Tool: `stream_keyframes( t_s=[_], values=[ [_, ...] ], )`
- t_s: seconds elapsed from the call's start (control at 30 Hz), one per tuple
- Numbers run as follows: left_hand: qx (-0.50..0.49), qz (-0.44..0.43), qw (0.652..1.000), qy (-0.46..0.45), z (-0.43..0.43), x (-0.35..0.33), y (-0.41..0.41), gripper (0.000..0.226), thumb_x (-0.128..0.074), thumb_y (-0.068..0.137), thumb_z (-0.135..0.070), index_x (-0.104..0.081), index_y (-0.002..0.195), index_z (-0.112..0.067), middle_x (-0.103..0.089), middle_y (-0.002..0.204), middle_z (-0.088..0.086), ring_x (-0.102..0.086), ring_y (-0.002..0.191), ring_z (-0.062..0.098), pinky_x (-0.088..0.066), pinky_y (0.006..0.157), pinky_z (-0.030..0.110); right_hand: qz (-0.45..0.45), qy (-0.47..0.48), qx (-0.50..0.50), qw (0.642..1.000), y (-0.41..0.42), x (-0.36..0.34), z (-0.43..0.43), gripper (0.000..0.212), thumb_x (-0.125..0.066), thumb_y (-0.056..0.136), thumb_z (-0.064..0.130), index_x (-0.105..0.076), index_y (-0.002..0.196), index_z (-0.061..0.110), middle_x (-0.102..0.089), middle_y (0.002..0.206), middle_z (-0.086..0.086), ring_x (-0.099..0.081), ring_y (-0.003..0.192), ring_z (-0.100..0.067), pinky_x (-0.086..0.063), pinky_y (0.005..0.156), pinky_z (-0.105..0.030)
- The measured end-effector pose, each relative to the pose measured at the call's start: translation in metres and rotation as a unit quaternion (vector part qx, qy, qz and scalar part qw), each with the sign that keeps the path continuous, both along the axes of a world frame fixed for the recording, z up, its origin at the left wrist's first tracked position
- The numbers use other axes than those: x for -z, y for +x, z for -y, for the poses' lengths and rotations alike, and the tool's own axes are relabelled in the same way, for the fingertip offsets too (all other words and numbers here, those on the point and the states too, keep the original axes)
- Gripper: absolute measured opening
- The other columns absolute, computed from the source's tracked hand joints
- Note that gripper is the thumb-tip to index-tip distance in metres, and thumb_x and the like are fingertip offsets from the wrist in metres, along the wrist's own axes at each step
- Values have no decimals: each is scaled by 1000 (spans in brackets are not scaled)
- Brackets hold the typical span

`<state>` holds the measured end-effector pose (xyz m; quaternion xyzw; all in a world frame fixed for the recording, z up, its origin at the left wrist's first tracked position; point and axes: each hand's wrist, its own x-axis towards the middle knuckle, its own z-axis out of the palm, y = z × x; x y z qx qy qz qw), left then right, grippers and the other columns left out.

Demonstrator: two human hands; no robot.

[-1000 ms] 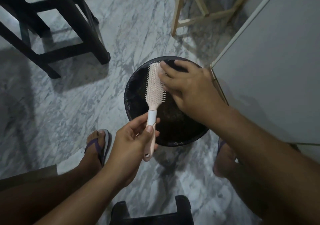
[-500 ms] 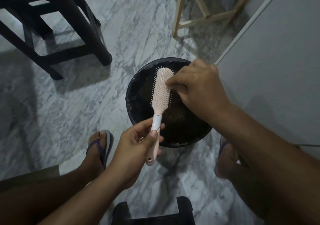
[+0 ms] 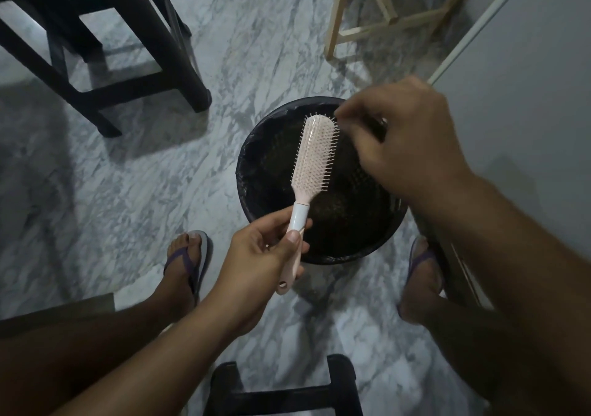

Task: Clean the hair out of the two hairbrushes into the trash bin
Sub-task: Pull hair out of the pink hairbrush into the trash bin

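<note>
The pink hairbrush [image 3: 315, 156] sits mid-frame, bristles up, over the black trash bin [image 3: 243, 166]. The left hand [image 3: 259, 255] grips its handle from below. The right hand [image 3: 406, 140] hovers at the brush's top edge, fingers curled together; whether they pinch hair, I cannot tell. The bin stands on a marble floor [image 3: 128, 192], with a dark stool [image 3: 153, 32] at upper left.

One head-worn wide-angle view, aimed forward and steeply down.
Camera sits above the person's legs, close over both forearms; left hand [image 3: 259, 255] with hairbrush [image 3: 315, 156] and right hand [image 3: 409, 140] land mid-frame, trash bin [image 3: 246, 172] centred just beyond them on the marble floor [image 3: 128, 192]. Near enough to resolve single bristles. Frame edges bow; stool legs [image 3: 175, 48] splay outward at top left.
</note>
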<state>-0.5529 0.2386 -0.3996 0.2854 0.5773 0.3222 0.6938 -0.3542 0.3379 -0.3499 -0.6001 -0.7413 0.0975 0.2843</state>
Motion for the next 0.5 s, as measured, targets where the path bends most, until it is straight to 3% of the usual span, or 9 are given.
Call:
stream_keyframes(
  t_s=[0.1, 0.23, 0.33, 0.5],
  values=[
    [1, 1, 1000, 6, 2, -1, 2, 33, -57, 97, -6, -66, 125, -20, -76, 112, -4, -66, 79, 16, -53, 66, 34, 40, -72, -12, 997, -9, 14, 4, 14, -70, 88, 29, -76, 100, 26, -75, 98, 6, -60, 100, -24, -52, 85, -42],
    [4, -12, 999, 33, 4, -2, 3, 34, -56, 97, -5, -67, 121, -26, -76, 110, -7, -65, 78, 13, -52, 66, 33, 51, -88, 20, 995, -13, 9, 2, 25, -69, 90, 38, -75, 109, 22, -74, 102, 3, -57, 109, -24, -51, 89, -39],
    [15, -28, 999, 43, 4, 0, 1, 37, -57, 97, -5, -66, 124, -28, -76, 110, -10, -67, 83, 8, -53, 68, 31, 73, -117, 26, 990, -13, 5, 1, 31, -68, 90, 43, -72, 114, 24, -72, 106, 5, -54, 115, -23, -51, 92, -45],
    [27, -29, 999, 37, 9, 2, 0, 39, -56, 97, -4, -64, 131, -22, -75, 112, -5, -64, 79, 12, -52, 66, 29, 90, -138, 12, 986, -18, 5, 2, 21, -67, 93, 35, -74, 109, 24, -74, 101, 3, -65, 102, -23, -54, 88, -44]
  ],
)
